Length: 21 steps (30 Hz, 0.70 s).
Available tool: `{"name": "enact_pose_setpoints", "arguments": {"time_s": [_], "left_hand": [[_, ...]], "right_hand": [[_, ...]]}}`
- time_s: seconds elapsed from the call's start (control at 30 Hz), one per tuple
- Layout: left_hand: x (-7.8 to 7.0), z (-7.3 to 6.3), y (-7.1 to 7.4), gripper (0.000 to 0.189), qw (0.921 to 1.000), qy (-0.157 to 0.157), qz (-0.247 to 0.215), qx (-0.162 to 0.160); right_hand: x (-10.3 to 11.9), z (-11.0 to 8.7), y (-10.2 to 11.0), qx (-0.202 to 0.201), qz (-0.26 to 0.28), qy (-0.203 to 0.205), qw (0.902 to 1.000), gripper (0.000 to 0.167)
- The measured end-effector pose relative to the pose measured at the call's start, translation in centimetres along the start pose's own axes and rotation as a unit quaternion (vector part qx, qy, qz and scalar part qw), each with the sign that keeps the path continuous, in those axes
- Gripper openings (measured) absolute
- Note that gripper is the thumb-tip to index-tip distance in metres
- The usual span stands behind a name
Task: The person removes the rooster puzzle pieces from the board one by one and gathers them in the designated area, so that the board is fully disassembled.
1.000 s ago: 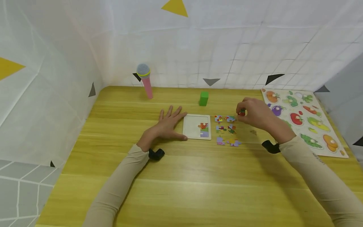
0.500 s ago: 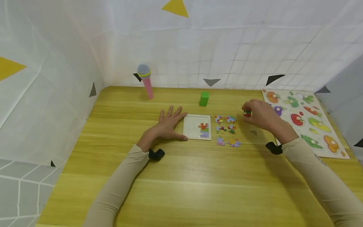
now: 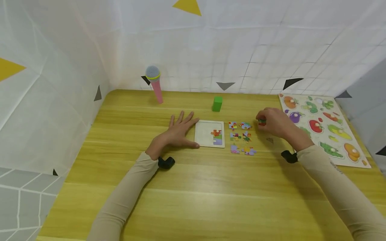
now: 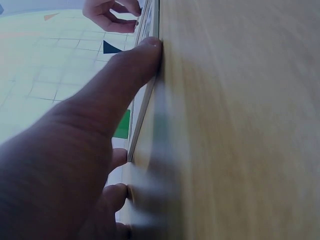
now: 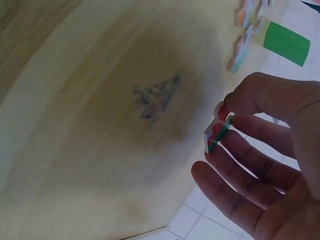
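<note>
In the head view my left hand point(image 3: 176, 134) lies on the table with its fingers spread. Its thumb and index finger touch the left edge of a small square puzzle tray point(image 3: 203, 135). Fitted pieces point(image 3: 217, 138) fill part of the tray's right side; the remainder shows bare wood. My right hand point(image 3: 275, 124) pinches a red and green jigsaw piece point(image 5: 218, 129) between thumb and fingertips, seen best in the right wrist view, just above the table. Left of that hand, several loose jigsaw pieces point(image 3: 241, 137) lie in rows beside the tray.
A green block point(image 3: 217, 104) stands behind the tray. Farther left, a pink toy microphone point(image 3: 155, 85) stands upright near the back edge. On the right lies a vegetable puzzle board point(image 3: 324, 129), partly behind my right hand. A small dark mark point(image 5: 155, 100) shows on the tabletop.
My right hand has moved slightly right and nearer to me with the jigsaw piece, away from the loose pieces. The left hand and tray have stayed in place.
</note>
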<state>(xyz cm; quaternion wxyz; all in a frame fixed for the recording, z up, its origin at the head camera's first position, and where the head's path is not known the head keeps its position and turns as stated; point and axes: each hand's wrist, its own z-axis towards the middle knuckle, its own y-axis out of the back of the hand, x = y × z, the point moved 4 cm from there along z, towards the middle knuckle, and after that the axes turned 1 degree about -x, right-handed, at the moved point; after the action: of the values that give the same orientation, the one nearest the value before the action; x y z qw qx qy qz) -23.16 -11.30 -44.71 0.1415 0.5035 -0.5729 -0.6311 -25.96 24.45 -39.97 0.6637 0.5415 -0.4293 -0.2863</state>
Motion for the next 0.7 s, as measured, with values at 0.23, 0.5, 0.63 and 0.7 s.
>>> {"name": "enact_pose_setpoints", "arguments": {"time_s": [0.23,0.5,0.63,0.7], "left_hand": [[-0.01,-0.03,0.02,0.112,1.0,0.001,0.003,0.001],[-0.06,-0.05,0.13,0.111,1.0,-0.001,0.003,0.001],[-0.02,-0.08,0.1,0.111,1.0,0.0,0.001,0.001],[-0.02,-0.09,0.09,0.111,1.0,0.001,0.001,0.0]], "right_hand": [[-0.11,-0.13,-0.63,0.013,-0.004,0.003,0.9999,0.021],[0.3,-0.19,-0.77,0.026,-0.012,0.024,0.9993,0.017],[0.57,-0.04,-0.77,0.025,-0.013,0.034,0.999,0.016],[0.71,0.01,-0.77,0.026,-0.013,0.034,0.999,0.017]]}}
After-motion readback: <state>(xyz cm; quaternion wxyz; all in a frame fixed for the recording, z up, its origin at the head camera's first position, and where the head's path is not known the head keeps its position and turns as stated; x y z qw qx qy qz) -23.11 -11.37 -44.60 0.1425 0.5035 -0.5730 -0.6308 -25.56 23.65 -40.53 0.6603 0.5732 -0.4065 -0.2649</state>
